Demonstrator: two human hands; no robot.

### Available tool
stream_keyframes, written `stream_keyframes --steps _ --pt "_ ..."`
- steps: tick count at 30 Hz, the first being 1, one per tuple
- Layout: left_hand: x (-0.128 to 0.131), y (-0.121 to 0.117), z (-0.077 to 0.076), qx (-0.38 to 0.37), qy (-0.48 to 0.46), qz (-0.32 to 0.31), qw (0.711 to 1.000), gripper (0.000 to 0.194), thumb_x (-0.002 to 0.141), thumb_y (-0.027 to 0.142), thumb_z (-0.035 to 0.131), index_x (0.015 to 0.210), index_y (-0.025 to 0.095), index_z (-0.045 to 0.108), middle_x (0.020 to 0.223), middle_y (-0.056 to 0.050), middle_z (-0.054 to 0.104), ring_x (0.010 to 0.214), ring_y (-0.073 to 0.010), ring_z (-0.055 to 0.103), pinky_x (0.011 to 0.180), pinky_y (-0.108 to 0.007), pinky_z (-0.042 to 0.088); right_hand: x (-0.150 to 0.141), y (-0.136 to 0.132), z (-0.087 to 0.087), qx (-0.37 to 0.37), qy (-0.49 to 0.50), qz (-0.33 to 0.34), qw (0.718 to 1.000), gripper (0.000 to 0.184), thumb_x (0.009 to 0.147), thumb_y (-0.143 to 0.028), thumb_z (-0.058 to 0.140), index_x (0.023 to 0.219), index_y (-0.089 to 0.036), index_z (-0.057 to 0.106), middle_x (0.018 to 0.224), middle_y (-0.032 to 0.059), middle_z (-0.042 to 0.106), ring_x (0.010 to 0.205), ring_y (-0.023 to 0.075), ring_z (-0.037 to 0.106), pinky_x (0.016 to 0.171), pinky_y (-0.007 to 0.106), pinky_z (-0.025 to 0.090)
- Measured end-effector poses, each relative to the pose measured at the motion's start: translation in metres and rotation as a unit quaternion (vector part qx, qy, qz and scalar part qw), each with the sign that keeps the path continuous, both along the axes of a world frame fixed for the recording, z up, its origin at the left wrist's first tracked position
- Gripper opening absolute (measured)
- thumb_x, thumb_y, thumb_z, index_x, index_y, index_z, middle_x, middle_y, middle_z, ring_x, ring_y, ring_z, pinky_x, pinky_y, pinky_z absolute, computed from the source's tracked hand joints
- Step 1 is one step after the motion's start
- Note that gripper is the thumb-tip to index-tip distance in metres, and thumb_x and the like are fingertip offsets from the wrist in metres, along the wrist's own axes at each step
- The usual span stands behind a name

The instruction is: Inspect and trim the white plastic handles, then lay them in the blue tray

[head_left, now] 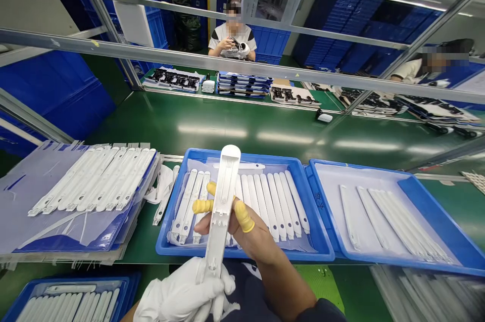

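I hold a long white plastic strip [222, 205] upright in front of me, its ribbed inner side facing me. My left hand [185, 294], in a white glove, is closed around its lower end. My right hand [242, 228], bare with yellow finger cots on several fingertips, grips the strip's middle from behind. Beyond the strip lies a blue tray [303, 251] lined with clear film and filled with several similar white strips [273, 200].
A second blue tray [428, 200] with a few strips lies to the right. Several strips [94, 178] lie on stacked film sheets at left, another tray [34, 286] at bottom left. Across the green table [246, 130], two other people work among trays of dark parts [174, 79].
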State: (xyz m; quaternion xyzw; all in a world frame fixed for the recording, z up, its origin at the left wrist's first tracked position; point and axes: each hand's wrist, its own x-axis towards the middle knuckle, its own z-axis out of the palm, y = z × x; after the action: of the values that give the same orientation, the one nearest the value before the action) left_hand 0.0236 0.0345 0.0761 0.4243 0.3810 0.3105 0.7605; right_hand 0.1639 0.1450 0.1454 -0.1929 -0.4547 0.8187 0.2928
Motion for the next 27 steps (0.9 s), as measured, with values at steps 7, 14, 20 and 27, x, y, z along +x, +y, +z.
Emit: stream_keyframes --steps 7,14,20,27 --pt "0.003 -0.008 0.002 -0.027 -0.047 -0.005 0.999 0.054 0.087 0.059 0.067 0.119 0.015 0.064 0.079 -0.005 0.072 0.044 -0.0085 0.055 0.051 -0.024 0.050 -0.006 0.007 0.001 -0.076 0.034 -0.026 0.996 0.064 0.082 -0.067 0.070 0.127 -0.021 0.068 0.081 0.0002 0.063 0.067 0.0119 0.057 0.074 0.032 0.055" --pt "0.002 -0.001 0.024 -0.061 -0.074 0.048 0.994 0.066 0.075 0.050 0.084 0.125 0.015 0.058 0.081 -0.004 0.070 0.056 -0.0118 0.060 0.048 -0.021 0.045 -0.019 0.030 0.015 -0.192 0.058 -0.120 0.972 0.031 0.099 -0.038 0.059 0.127 -0.027 0.066 0.078 -0.0045 0.048 0.061 0.0070 0.043 0.053 0.014 0.046" --pt "0.007 0.012 0.048 -0.040 -0.077 0.078 0.993 0.044 0.075 0.046 0.085 0.099 0.015 0.064 0.074 0.001 0.062 0.058 -0.0097 0.054 0.055 -0.022 0.047 -0.028 0.045 0.021 -0.264 0.065 -0.140 0.952 0.027 0.103 -0.035 0.053 0.126 -0.027 0.064 0.075 -0.0057 0.046 0.056 0.0052 0.041 0.046 0.010 0.041" --pt "0.011 0.017 0.049 -0.027 -0.008 0.142 0.990 0.041 0.080 0.049 0.080 0.100 0.015 0.069 0.075 0.002 0.061 0.060 -0.0092 0.048 0.059 -0.022 0.046 -0.030 0.049 0.014 -0.216 0.048 -0.218 0.951 0.006 0.097 -0.023 0.059 0.099 -0.022 0.065 0.085 -0.0038 0.051 0.064 0.0036 0.050 0.051 0.009 0.046"
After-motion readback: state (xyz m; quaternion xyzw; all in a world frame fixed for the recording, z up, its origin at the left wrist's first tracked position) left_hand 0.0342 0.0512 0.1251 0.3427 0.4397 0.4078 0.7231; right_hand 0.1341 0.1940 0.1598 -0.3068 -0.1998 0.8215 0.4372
